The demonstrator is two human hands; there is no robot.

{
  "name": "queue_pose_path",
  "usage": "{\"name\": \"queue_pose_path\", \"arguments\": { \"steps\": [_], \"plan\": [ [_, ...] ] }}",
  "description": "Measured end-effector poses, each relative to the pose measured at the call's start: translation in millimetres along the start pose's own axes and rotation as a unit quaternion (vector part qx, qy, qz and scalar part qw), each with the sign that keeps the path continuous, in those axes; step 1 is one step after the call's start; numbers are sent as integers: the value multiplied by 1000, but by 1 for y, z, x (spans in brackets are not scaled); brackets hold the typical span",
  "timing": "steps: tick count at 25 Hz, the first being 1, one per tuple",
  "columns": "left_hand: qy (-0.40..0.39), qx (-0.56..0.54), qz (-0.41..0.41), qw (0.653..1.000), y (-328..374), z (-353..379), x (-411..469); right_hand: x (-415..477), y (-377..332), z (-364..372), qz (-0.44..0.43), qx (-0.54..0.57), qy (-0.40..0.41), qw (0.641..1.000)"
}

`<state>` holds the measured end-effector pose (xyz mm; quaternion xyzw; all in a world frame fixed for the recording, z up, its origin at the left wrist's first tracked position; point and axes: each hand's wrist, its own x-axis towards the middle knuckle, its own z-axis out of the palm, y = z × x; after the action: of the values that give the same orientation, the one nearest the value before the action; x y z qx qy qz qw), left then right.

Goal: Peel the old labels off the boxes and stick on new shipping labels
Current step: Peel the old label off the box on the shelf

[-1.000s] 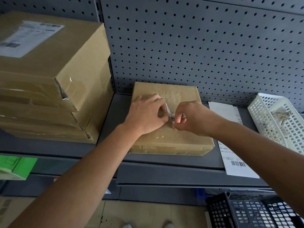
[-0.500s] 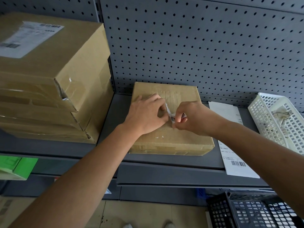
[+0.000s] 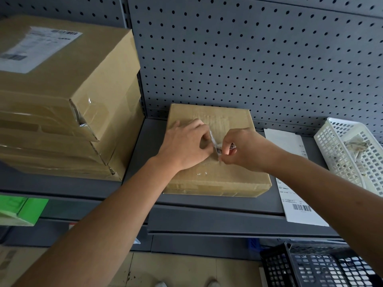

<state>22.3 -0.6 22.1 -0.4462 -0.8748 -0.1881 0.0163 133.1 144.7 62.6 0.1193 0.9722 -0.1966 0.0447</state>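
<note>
Currently your left hand (image 3: 186,146) and right hand (image 3: 244,151) pinch a torn white barcode label (image 3: 215,144), half-lifted from the flat brown cardboard box (image 3: 217,179) on the grey metal shelf (image 3: 141,162); next, peel slowly, avoiding tears.

The person's bare left arm (image 3: 107,214) comes in from 7 o'clock and the right arm (image 3: 331,193) from 4 o'clock, and they converge until the two hands nearly meet knuckle to knuckle. The left grip (image 3: 184,146) lies back-up on a straight wrist. Its fingers are curled under, and the fingertips and thumb close on one edge of the old label (image 3: 215,145). The right grip (image 3: 244,150) sits just at its 3 o'clock with the wrist bent inward. Its thumb and forefinger pinch the other side of the same strip, and the other fingers are curled into the palm.
</note>
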Motion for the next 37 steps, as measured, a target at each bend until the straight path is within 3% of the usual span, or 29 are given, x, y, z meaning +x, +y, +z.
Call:
{"name": "queue_pose_path", "arguments": {
  "steps": [20, 32, 37],
  "plan": [
    [-4, -12, 2, 1000, 2, -3, -2, 0, 6, 6, 13, 18, 37, 999],
    [-9, -6, 4, 1000, 0, -2, -1, -1, 5, 6, -24, 20, 42, 999],
    [-18, -1, 1, 1000, -1, -1, 0, 2, 4, 8, -49, -30, 39, 998]
  ]
}}
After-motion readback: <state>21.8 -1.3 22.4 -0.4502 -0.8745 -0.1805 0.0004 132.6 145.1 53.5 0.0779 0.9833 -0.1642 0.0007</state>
